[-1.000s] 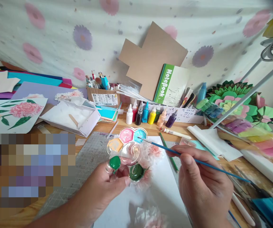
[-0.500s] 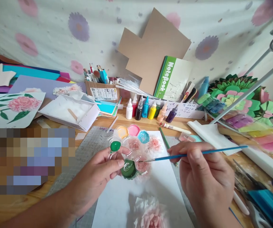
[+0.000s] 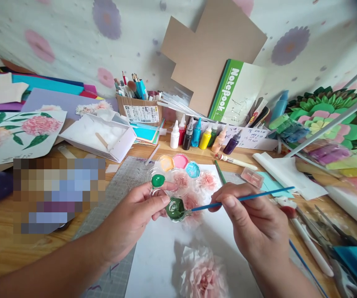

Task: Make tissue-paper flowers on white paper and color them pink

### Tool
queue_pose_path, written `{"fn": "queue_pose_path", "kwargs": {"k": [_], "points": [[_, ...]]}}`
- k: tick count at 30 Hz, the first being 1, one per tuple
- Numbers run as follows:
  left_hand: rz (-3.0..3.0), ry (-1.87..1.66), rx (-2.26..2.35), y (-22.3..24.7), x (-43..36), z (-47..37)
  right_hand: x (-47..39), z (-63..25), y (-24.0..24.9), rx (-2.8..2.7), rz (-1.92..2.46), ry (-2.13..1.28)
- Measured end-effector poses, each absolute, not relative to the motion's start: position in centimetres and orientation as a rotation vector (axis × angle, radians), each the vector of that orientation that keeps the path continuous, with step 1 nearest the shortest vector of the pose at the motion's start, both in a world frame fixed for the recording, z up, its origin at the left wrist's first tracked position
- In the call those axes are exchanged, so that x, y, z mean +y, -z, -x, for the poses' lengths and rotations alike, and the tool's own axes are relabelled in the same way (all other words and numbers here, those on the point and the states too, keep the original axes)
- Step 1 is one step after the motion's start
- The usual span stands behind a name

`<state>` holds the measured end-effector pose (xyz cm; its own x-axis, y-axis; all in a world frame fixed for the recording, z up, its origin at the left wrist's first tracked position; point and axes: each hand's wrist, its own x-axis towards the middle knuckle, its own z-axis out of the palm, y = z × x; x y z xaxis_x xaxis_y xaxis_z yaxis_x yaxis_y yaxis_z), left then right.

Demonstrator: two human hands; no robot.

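My left hand (image 3: 145,203) pinches the near left edge of a clear plastic palette (image 3: 181,181), held above a white sheet (image 3: 159,252). The palette's wells hold orange, pink, blue, bright green and dark green paint (image 3: 175,208). Between the thumb and fingers of my right hand (image 3: 249,219) is a thin blue paintbrush (image 3: 259,193), its tip at the right side of the dark green well. Pink flowers show on the sheet, and a pink ruffled flower (image 3: 204,277) lies near its front.
Paint bottles (image 3: 205,137) line the back beside a box of pencils and brushes (image 3: 141,111). At left are a white tray (image 3: 104,136) and a flower painting (image 3: 23,132). Scissors (image 3: 336,227), a white-handled tool and paper rolls lie at right. A grey cutting mat (image 3: 104,219) lies under the sheet.
The brush tip has moved left and down to the dark green paint. My right hand has shifted left, closer to the palette. The whole view has shifted slightly.
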<state>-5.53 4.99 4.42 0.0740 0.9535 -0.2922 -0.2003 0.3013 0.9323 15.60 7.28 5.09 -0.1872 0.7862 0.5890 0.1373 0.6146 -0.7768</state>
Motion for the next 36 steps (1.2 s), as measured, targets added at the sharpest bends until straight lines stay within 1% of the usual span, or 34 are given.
{"fn": "queue_pose_path", "kwargs": {"k": [3, 5, 10, 14, 17, 22, 28, 34, 36], "points": [[-0.924, -1.048, 1.173, -4.3, 5.1, 5.5, 7.3, -15.4, -5.0, -1.659, 0.801, -0.744], [-0.934, -1.055, 1.171, -4.2, 5.2, 5.6, 7.5, -15.2, -4.8, -1.597, 0.811, -0.831], [-0.860, -1.070, 1.145, -4.2, 5.2, 5.4, 8.0, -14.6, -4.4, -1.332, 0.790, -1.092], [-0.795, -1.063, 1.124, -4.4, 5.1, 5.3, 8.5, -14.7, -4.9, -1.100, 0.757, -1.148], [-0.763, -1.031, 1.140, -4.5, 5.0, 5.3, 9.0, -15.3, -5.6, -1.008, 0.733, -1.080], [-0.720, -1.004, 1.242, -4.5, 4.9, 5.4, 10.1, -16.6, -5.8, -0.944, 0.812, -0.844], [-0.680, -1.019, 1.209, -4.4, 4.7, 5.6, 9.7, -16.9, -5.2, -1.214, 0.945, -0.600], [-0.606, -1.048, 1.166, -4.2, 4.6, 5.6, 8.8, -17.2, -6.0, -1.427, 1.051, -0.357], [-0.601, -1.043, 1.156, -4.3, 4.7, 5.6, 8.7, -17.2, -6.2, -1.492, 1.019, -0.359]]}}
